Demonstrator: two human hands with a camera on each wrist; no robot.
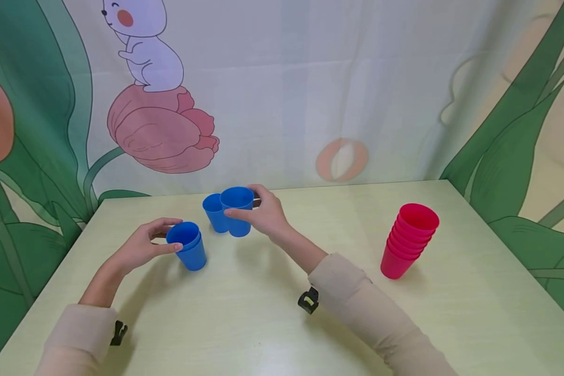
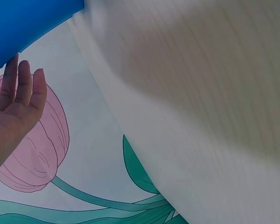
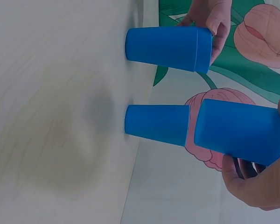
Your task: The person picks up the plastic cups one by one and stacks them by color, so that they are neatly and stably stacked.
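Note:
My left hand (image 1: 143,244) grips a nested pair of blue cups (image 1: 194,255) at the rim, thumb on the near side and fingers on the far side. The pair stands upright on the table, its base on the surface in the right wrist view. My right hand (image 1: 266,213) holds another blue cup (image 3: 240,132) upright, raised off the table, between thumb and fingers. Just left of that raised cup and lower, a single blue cup (image 1: 214,211) stands on the table, partly hidden behind it in the head view. In the left wrist view only part of a blue cup (image 2: 28,28) shows above my fingers.
A leaning-looking stack of several nested red cups (image 1: 409,240) stands on the right side of the pale table (image 1: 263,329). Behind the table's far edge hangs a printed cloth (image 1: 282,104) with flowers and a white animal.

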